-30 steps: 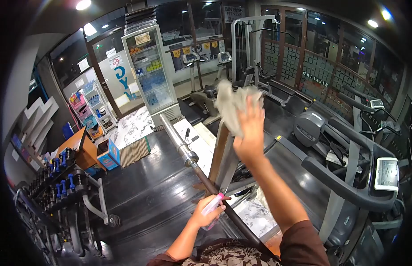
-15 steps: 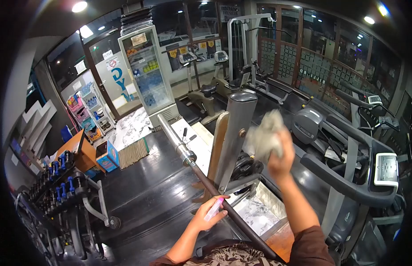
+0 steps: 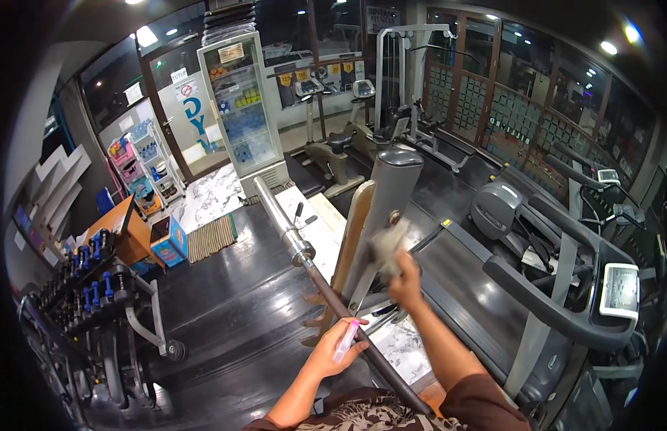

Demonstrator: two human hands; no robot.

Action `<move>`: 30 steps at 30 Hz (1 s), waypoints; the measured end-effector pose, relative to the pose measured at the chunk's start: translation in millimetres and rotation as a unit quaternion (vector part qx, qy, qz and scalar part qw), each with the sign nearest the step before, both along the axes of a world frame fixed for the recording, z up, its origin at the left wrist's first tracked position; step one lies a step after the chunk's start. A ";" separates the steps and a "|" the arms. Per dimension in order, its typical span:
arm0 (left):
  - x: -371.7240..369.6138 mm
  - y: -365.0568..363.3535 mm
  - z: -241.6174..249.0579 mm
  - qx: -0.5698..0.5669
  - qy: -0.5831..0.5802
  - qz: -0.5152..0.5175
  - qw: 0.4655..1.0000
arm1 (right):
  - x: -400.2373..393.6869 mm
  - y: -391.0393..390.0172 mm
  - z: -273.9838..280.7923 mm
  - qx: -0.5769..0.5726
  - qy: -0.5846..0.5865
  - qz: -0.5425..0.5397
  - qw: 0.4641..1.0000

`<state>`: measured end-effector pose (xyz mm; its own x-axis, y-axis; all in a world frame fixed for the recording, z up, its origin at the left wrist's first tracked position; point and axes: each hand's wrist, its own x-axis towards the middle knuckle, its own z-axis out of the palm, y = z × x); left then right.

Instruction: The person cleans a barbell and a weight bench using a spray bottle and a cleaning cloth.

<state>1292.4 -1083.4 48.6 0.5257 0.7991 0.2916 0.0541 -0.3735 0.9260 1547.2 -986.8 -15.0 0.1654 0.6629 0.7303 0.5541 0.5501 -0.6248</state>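
Note:
My left hand [image 3: 328,356] is closed around a small clear bottle [image 3: 344,345] with a pink top, its fingers at the dark shaft of a barbell [image 3: 322,285]. The bar slants past a tall grey upright [image 3: 395,188], which has a worn wooden strip [image 3: 353,233] along its left side. In my right hand [image 3: 405,284] a pale grey cloth [image 3: 390,248] is bunched up, smeared by motion. It overlaps the lower front of the upright, just below a round bolt [image 3: 394,215]. The barbell's shiny sleeve [image 3: 274,215] points away to the upper left.
On the left stands a dumbbell rack [image 3: 143,287] with blue and black dumbbells. A treadmill [image 3: 484,280] and an elliptical machine [image 3: 500,208] fill the right side. Beyond the bar are a glass-door fridge [image 3: 244,108], a striped mat [image 3: 210,241] and exercise bikes [image 3: 326,154].
My right hand has swung left and down with the cloth, from beside the upright to in front of it. My left hand keeps its hold at the bar.

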 end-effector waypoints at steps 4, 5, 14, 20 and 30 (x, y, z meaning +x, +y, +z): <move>1.2 -4.6 10.2 -0.040 0.010 0.007 0.999 | -50.9 -44.6 -66.8 -0.090 -0.047 0.057 0.993; 1.5 -5.5 9.6 -0.051 0.002 0.007 0.999 | -50.5 -49.8 -85.0 -0.126 -0.062 0.072 0.987; 1.7 -4.9 3.7 -0.041 -0.021 0.015 0.999 | 19.1 -58.9 111.3 -0.037 0.267 0.019 0.963; 3.5 -2.8 -2.7 -0.036 -0.018 0.021 0.999 | 6.7 -5.6 253.1 0.166 -0.089 -0.067 0.980; 1.0 -1.7 -2.5 -0.050 -0.010 0.011 0.999 | -74.0 -35.2 -10.7 -0.011 -0.254 -0.017 0.967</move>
<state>1293.4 -1085.1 46.0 0.5022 0.8365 0.2195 0.0432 -0.2778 0.9597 1473.1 -1022.0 -25.7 -0.1889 0.6797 0.7088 0.8101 0.5158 -0.2788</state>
